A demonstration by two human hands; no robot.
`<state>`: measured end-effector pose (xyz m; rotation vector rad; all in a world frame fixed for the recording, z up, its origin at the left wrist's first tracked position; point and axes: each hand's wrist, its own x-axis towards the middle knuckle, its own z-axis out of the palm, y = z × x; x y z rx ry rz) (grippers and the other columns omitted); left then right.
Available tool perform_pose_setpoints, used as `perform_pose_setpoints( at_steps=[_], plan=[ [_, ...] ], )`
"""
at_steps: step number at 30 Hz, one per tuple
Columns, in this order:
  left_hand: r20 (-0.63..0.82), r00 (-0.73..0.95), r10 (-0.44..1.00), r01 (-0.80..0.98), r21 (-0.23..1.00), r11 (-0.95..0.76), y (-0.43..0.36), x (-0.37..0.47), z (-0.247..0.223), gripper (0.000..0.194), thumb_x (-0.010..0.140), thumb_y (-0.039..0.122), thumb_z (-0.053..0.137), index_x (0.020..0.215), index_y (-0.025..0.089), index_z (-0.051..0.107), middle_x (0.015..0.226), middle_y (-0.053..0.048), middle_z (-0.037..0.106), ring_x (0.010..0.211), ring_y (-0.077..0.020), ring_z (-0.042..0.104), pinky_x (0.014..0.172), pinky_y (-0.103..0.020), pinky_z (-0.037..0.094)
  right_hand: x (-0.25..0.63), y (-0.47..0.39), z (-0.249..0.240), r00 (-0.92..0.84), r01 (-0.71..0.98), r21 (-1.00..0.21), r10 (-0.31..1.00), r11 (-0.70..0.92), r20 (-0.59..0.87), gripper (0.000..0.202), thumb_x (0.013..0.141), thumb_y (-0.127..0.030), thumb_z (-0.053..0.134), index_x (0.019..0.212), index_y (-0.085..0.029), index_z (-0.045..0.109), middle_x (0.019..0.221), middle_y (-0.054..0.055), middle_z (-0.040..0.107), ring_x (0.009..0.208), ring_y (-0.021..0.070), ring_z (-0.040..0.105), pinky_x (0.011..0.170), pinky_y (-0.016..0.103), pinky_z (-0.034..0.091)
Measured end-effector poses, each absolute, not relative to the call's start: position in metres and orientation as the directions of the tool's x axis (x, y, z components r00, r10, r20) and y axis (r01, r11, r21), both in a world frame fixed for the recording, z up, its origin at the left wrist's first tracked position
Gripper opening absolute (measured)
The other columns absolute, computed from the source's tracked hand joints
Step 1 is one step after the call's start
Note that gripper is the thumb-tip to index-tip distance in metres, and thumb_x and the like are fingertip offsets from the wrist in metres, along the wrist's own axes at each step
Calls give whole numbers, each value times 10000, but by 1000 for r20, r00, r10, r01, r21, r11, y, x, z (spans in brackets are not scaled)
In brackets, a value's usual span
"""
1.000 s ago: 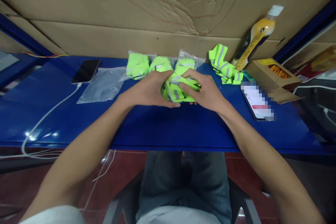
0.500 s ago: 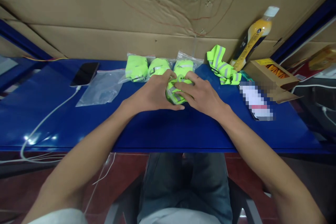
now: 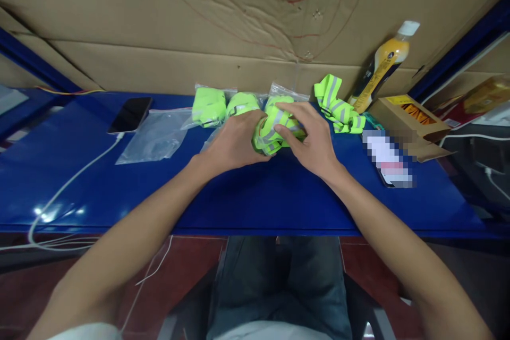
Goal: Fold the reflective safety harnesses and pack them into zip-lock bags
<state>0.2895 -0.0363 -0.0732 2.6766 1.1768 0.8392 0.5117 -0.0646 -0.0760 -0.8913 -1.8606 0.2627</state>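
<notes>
Between my two hands, just above the blue table [image 3: 255, 204], is a bundle of neon yellow-green reflective strap [image 3: 268, 141] with grey stripes. My left hand [image 3: 238, 139] wraps around its left side, with some fingers hidden. On the right, my right hand [image 3: 315, 139] grips a fold of the strap between thumb and fingers. Behind my hands, neon bundles in clear zip bags [image 3: 209, 108] line the cardboard wall, partly covered by the hands. A loose reflective strap [image 3: 333, 106] lies crumpled to the right.
A flat clear zip bag [image 3: 157, 137] lies at left beside a dark phone [image 3: 129, 115] on a white cable [image 3: 75, 172]. At right stand a yellow drink bottle [image 3: 384, 66] and an open cardboard box [image 3: 428, 135], near a second phone [image 3: 387, 162] with a blurred screen.
My right hand has shifted slightly up and right, its fingers now spread over a raised fold of strap. The bundle looks looser and larger. The view has tilted slightly.
</notes>
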Motion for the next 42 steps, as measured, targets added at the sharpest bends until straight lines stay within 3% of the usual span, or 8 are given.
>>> perform_pose_setpoints(
  at_steps=[9,16,21,27,33,35,39,42],
  plan=[
    [464,398,791,727,366,-581,-39,296,-78,467,732,376,800,1143,193,672,1121,-109,781,1062,-345,745,920,-448,585,508,-61,-85,-213,476,-657,802,584,558,380,1009,-489,747,1244,-204,834,1183,103,831,1022,254,764,946,389,573],
    [432,455,778,799,186,-571,-42,298,-84,501,820,325,755,1276,154,638,1261,-208,721,1230,-430,670,1080,-569,543,510,-53,-93,-256,471,-734,872,489,417,363,1025,-443,710,1266,-191,813,1168,72,843,1005,265,765,905,371,553],
    [474,417,776,822,168,-544,-41,299,-85,541,841,350,769,1322,171,598,1303,-203,700,1279,-429,651,1109,-560,532,502,-59,-96,-159,453,-705,828,545,538,302,975,-390,780,1201,-195,821,1157,68,836,1025,258,759,922,368,563],
    [436,464,771,787,196,-585,-38,297,-88,653,786,375,781,1367,139,598,1258,-195,745,1178,-411,732,980,-499,599,491,-66,-104,-191,509,-613,774,604,604,177,963,-262,799,1127,-209,838,1123,84,810,1059,244,753,971,376,569],
    [454,615,645,720,10,-694,-44,300,-85,410,897,277,629,1282,139,657,1215,-203,770,1135,-396,747,945,-517,591,476,-69,-109,-143,613,-560,775,557,615,108,922,-162,747,979,-204,829,1110,91,679,1011,215,689,966,376,573],
    [507,590,628,722,15,-691,-43,298,-82,420,889,285,647,1285,146,655,1204,-195,773,1131,-394,745,948,-522,587,475,-68,-106,-109,539,-619,776,571,621,125,902,-198,776,1016,-215,824,1063,71,690,1001,211,691,969,373,583],
    [657,440,612,690,189,-699,-36,286,-71,539,856,461,795,1303,214,623,1235,-126,775,1132,-346,751,949,-481,588,484,-61,-95,-56,131,-773,783,620,619,387,910,-451,830,1237,-252,779,1187,65,764,1063,210,739,933,348,628],
    [728,383,569,627,247,-739,-33,282,-67,558,815,513,853,1241,226,636,1166,-100,786,1056,-320,772,895,-454,589,491,-58,-89,-51,8,-778,778,628,627,330,953,-525,791,1129,-246,801,1150,62,798,1019,201,761,903,342,634]
  ],
)
